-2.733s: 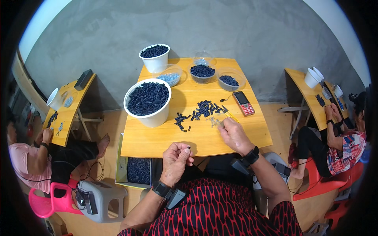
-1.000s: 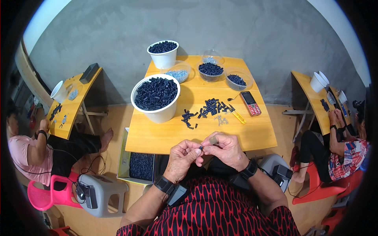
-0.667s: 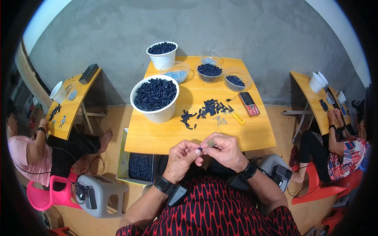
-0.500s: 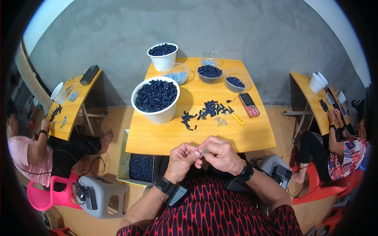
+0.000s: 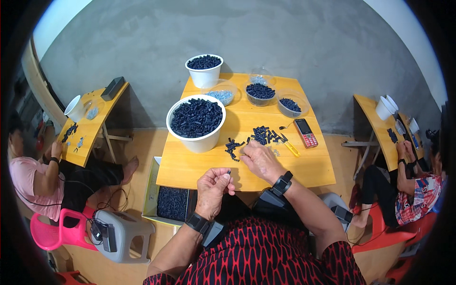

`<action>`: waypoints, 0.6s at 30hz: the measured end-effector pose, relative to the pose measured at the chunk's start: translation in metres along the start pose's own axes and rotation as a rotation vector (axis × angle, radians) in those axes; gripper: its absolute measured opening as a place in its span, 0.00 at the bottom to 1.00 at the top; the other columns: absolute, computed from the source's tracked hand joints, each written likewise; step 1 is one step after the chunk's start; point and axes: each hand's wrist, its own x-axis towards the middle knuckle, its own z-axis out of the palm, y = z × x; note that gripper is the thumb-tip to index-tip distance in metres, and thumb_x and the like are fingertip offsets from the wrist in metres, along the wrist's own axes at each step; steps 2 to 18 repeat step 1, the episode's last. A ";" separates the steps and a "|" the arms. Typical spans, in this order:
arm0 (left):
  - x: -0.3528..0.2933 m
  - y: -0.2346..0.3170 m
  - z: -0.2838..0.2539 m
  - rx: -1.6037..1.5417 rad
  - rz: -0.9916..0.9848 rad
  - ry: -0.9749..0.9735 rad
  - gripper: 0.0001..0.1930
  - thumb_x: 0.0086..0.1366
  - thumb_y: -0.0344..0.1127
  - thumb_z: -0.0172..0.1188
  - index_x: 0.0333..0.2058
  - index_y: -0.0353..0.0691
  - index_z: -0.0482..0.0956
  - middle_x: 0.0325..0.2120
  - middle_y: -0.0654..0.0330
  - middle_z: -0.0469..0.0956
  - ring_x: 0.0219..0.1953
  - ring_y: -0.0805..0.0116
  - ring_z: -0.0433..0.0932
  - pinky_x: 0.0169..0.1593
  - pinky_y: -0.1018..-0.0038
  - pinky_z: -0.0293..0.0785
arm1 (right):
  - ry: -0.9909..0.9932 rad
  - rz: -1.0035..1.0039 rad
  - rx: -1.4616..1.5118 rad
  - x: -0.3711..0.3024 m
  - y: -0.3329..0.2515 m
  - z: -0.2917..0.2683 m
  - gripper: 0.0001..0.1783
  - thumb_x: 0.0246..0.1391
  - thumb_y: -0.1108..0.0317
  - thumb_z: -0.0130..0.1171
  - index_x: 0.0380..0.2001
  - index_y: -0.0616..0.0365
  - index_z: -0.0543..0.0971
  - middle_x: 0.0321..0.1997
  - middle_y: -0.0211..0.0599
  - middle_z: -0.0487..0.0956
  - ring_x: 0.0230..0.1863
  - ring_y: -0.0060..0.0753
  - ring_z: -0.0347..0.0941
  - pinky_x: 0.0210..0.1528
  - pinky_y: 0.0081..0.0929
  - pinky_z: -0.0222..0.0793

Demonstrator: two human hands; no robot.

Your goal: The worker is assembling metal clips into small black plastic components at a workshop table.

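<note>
Near the table's front edge, my left hand (image 5: 212,194) pinches a small black plastic piece (image 5: 229,172) upright between thumb and fingers. Farther forward, my right hand (image 5: 262,163) is over the tabletop with its fingers curled down; whatever its fingertips hold is hidden. Just left of those fingers lies a loose group of black plastic pieces (image 5: 232,150). Beyond the hand is a larger pile of the same pieces (image 5: 264,135). Small silvery metal parts (image 5: 276,152) show beside the right hand, partly covered by it.
Two white buckets of black pieces (image 5: 197,142) (image 5: 204,76) stand on the left of the table (image 5: 313,166). Clear tubs (image 5: 260,100) hold black and metal parts. A yellow-handled cutter (image 5: 290,146) and red phone (image 5: 305,133) lie right. Co-workers sit at side tables (image 5: 92,137) (image 5: 373,123).
My hands have come apart. My right hand has moved forward to the loose pieces, while my left stays near the table edge with a black piece now showing. The view has shifted slightly.
</note>
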 end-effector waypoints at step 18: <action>0.001 -0.001 -0.003 0.006 -0.007 0.005 0.08 0.70 0.28 0.59 0.45 0.34 0.75 0.31 0.58 0.80 0.27 0.72 0.79 0.32 0.76 0.80 | -0.061 0.021 -0.090 0.001 -0.004 0.000 0.14 0.55 0.67 0.62 0.44 0.61 0.83 0.44 0.50 0.79 0.45 0.54 0.78 0.49 0.44 0.72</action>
